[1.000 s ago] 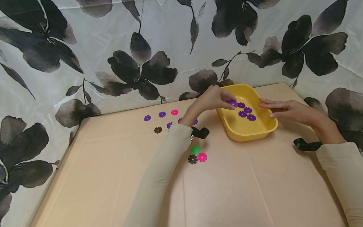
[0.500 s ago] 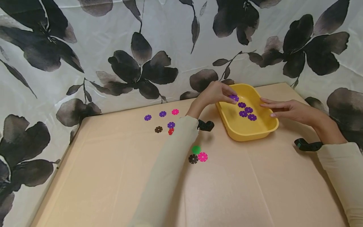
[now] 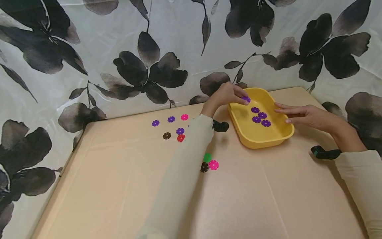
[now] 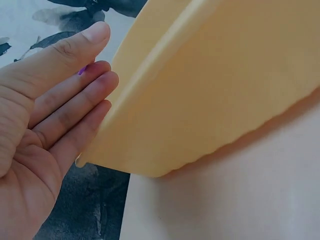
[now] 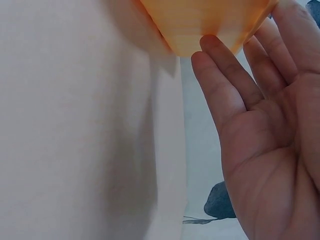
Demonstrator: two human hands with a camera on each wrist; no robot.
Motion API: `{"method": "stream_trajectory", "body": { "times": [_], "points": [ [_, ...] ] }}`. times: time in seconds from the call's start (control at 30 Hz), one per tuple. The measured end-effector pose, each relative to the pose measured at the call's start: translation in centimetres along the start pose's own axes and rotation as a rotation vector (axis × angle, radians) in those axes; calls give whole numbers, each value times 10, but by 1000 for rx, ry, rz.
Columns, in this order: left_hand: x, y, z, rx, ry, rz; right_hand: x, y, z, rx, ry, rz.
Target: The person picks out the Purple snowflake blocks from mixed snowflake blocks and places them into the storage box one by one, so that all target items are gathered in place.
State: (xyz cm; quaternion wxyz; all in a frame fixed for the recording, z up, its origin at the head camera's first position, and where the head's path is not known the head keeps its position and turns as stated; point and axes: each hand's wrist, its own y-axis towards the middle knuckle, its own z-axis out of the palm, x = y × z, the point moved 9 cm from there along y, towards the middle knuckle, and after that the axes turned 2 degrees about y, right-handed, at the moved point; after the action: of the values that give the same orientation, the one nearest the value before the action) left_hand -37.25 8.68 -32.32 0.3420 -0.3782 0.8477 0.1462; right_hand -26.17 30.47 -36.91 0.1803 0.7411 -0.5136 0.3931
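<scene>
Presently, the table (image 3: 98,189) carries a yellow tray (image 3: 259,143) at far right. The right hand (image 3: 311,116), fingers straight, rests at the tray's right rim; the left hand (image 3: 225,95) pinches a purple disc (image 3: 246,99) over the far left corner. From where I stand, a loose pinch could drop it outside; uneven pressure could shift the tray.

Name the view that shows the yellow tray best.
The head view: nearly the whole yellow tray shows, purple discs inside. The left wrist view has only part of its wall and rim; the right wrist view, a small piece at the top.
</scene>
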Motion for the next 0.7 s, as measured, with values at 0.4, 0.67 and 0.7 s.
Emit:
{"method": "stream_trajectory", "body": {
  "times": [0.4, 0.67, 0.7],
  "points": [
    [2, 11, 4, -2, 4, -59, 2, 1, -1, 3, -3, -5],
    [3, 16, 8, 26, 1, -92, 1, 2, -1, 4, 2, 3],
    [3, 16, 8, 29, 2, -95, 1, 3, -1, 5, 3, 1]
  ]
}}
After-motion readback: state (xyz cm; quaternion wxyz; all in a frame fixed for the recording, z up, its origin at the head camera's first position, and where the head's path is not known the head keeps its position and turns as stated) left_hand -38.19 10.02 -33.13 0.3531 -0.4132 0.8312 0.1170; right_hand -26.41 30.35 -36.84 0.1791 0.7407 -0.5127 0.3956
